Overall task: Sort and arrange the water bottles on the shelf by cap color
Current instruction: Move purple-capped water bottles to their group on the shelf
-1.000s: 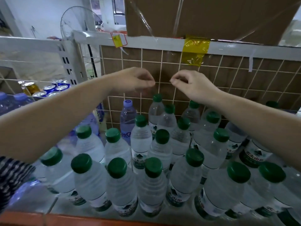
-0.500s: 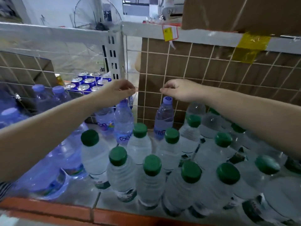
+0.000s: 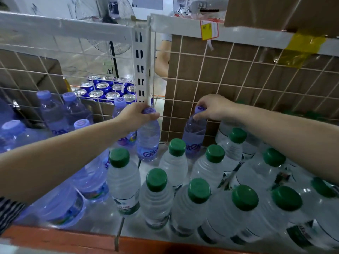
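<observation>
Seven purple caps show in all, against at least ten green ones. More green caps at the far right are too blurred to count.

Two of the purple-capped bottles are in hand. The left hand [image 3: 135, 116] has its fingers curled over the cap and neck of the left purple-capped bottle [image 3: 148, 142]. This bottle is upright, just right of the white upright post [image 3: 142, 70]. The right hand [image 3: 214, 107] pinches the cap of the right purple-capped bottle [image 3: 194, 134] between thumb and fingertips. That bottle is also upright, close to the wire grid [image 3: 238, 85] at the far side of the shelf [image 3: 102, 222].

The two held bottles are near each other but apart, and one green cap sits between them, slightly nearer. Both are clear plastic tinted pale violet-blue, with purple lettering round the waist.

The green-capped bottles [image 3: 156, 195] are colourless with white-and-green labels. They fill the near and right part of the shelf in rough rows. The other five purple-capped bottles [image 3: 53, 114] stand to the left, above and beyond the left forearm. Behind the grid, a block of blue cans [image 3: 102, 88] shows about a dozen silver tops.
</observation>
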`<state>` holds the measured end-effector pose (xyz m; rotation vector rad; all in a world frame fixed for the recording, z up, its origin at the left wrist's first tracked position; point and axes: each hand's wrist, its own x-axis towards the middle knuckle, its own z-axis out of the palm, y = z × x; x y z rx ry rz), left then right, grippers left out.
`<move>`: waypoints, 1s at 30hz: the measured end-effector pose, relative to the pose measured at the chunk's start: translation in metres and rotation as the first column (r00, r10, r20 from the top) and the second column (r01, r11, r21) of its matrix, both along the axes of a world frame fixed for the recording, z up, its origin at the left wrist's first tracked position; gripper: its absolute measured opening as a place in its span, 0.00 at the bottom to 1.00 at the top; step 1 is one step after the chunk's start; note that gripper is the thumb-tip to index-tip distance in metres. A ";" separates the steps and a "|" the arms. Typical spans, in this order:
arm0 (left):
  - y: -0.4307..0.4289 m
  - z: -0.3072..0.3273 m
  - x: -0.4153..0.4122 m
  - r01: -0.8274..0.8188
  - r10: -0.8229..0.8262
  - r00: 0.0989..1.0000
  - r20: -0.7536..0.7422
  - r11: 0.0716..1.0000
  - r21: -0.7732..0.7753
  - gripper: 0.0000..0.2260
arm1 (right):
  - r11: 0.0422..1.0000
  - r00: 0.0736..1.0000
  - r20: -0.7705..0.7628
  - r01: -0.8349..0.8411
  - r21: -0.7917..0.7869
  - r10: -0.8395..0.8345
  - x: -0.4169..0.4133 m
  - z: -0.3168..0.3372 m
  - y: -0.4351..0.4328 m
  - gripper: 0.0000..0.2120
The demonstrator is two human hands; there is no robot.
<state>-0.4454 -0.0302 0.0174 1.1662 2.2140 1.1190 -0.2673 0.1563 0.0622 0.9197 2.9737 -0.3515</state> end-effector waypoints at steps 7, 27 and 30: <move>-0.012 0.019 0.003 0.004 0.002 0.997 -0.074 0.997 0.073 0.10 | 0.993 0.987 -0.116 -0.111 -0.036 0.106 0.003 0.023 -0.007 0.16; -0.138 0.169 -0.081 -0.103 0.054 0.995 0.087 0.576 0.811 0.10 | 0.886 0.531 -0.839 -0.325 -0.330 -0.118 -0.115 0.161 -0.168 0.15; -0.171 0.171 -0.118 -0.059 0.021 0.998 0.058 0.605 0.794 0.11 | 0.889 0.506 -0.849 -0.307 -0.340 -0.149 -0.146 0.163 -0.198 0.08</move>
